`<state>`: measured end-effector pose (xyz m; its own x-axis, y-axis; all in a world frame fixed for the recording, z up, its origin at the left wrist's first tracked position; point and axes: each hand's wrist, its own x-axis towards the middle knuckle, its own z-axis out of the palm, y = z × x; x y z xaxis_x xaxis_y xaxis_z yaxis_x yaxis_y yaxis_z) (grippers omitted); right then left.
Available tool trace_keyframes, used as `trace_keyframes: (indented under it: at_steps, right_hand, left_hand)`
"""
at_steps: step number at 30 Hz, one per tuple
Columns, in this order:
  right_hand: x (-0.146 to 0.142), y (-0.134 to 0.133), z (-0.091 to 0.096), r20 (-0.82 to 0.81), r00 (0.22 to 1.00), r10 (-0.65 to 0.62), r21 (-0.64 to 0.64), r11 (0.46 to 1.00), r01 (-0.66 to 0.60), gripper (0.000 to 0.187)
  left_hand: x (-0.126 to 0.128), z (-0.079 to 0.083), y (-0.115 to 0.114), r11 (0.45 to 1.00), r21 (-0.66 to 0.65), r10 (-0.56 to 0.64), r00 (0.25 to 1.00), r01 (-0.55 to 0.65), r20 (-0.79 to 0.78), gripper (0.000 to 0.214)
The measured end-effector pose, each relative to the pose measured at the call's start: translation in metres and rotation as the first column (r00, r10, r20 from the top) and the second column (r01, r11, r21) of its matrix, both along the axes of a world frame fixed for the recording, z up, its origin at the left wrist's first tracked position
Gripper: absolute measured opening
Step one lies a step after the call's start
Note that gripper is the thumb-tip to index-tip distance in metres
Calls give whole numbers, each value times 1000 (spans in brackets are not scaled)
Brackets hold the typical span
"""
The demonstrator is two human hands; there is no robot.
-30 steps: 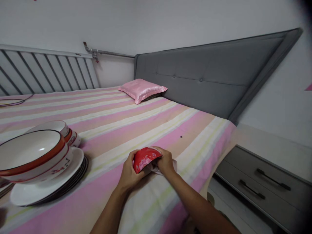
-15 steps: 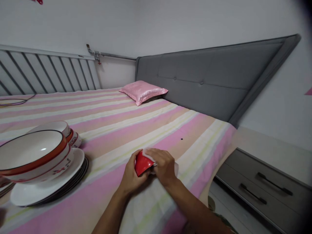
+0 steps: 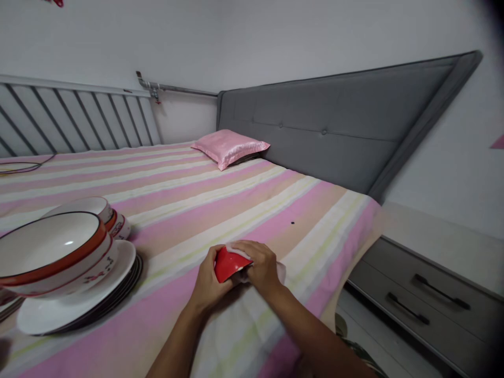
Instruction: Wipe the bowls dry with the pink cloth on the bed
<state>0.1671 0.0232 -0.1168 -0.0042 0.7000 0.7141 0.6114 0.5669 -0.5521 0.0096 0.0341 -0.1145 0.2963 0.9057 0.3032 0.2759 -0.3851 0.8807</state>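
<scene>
- The bed [image 3: 236, 194] is the biggest thing. It has a sheet with pink, cream and tan stripes.
- A grey headboard [image 3: 334, 131] stands along the far side of the bed.
- White bars [image 3: 74, 121] run along the wall at the far left.
- Grey drawers [image 3: 417, 294] with dark handles stand beside the bed on the right.
- A stack of plates [image 3: 79, 310] sits on the sheet at the left.
- A big white bowl [image 3: 47, 252] with an orange-red rim sits on the plates. A smaller bowl [image 3: 90, 207] sits just behind it.
- A shiny pink pillow [image 3: 230, 147] lies far back, next to the headboard.
- The left hand [image 3: 207, 283] is curled around the left side of the red bowl [image 3: 225, 264] and grips it from below.
- The right hand [image 3: 260, 265] lies over the top right of the bowl. Its fingers [image 3: 242, 245] are bent and press a white cloth [image 3: 280, 272] onto the bowl.
- The red bowl is small, smooth and bright red. It is tipped on its side, just above the sheet, near the front edge of the bed. It sits between the two hands, and fingers touch it on both sides. Only its red outside shows.
- The white cloth peeks out at the bowl's top edge and under the right hand.
- A tiny black speck [image 3: 292, 223] lies on the sheet, beyond the hands.
</scene>
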Motion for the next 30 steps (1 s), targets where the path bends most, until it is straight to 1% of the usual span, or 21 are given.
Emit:
trace_keyframes:
  at_steps: [2,4,7,9,11,14,16,18,21,22,23,24,25,27,28,30]
  right_hand:
    - [2,2,-5,-53,999,-4,-72,997,0,55]
    - [4,5,-12,-128,991,-34,-188,982,10,53]
    - [8,11,-26,-239,966,-97,-377,926,-1,54]
    - [9,15,-35,-284,952,-118,-455,890,-26,53]
    - [10,18,-41,-303,945,-120,-486,873,-45,50]
    - [8,21,-47,-307,944,-124,-494,868,-47,44]
    - [8,21,-48,-311,942,-128,-497,866,-47,43]
    - [8,18,-43,-319,938,-135,-496,867,-44,45]
    - [9,11,-25,-280,944,-175,-458,888,29,53]
    - [9,8,-16,-239,953,-185,-419,905,70,55]
    - [8,5,-8,-192,968,-161,-358,930,84,56]
    - [7,1,0,-135,982,-128,-265,960,89,55]
    - [4,-2,7,-61,993,-100,-157,984,89,53]
    - [-1,-7,15,82,995,-52,7,999,52,51]
    - [-4,-8,17,139,990,-36,52,998,29,51]
    - [-8,-9,18,197,980,-3,71,997,-11,51]
  left_hand:
    - [0,0,1,1000,-9,6,1000,-7,-1,56]
    - [0,1,1,1000,-18,13,1000,-13,10,54]
    - [1,2,2,999,-37,19,999,-17,45,51]
    - [2,2,2,998,-49,31,998,-28,63,50]
    - [2,2,3,997,-59,45,997,-41,70,49]
    - [0,-1,5,998,-55,46,995,-41,89,49]
    - [-1,-4,6,999,-39,36,994,-32,102,49]
    - [-2,-6,7,999,-16,30,993,-29,114,50]
    - [-2,-7,6,999,14,40,989,-43,144,52]
    - [-1,-7,5,999,18,40,988,-43,149,54]
    - [0,-7,4,999,18,35,988,-38,148,56]
    - [1,-7,4,1000,12,23,990,-25,142,57]
    - [2,-7,3,1000,3,6,990,-7,139,58]
    - [3,-6,2,1000,-17,-20,989,23,145,59]
    - [4,-5,3,999,-28,-22,988,27,153,58]
    - [4,-4,3,999,-35,-18,986,24,164,57]
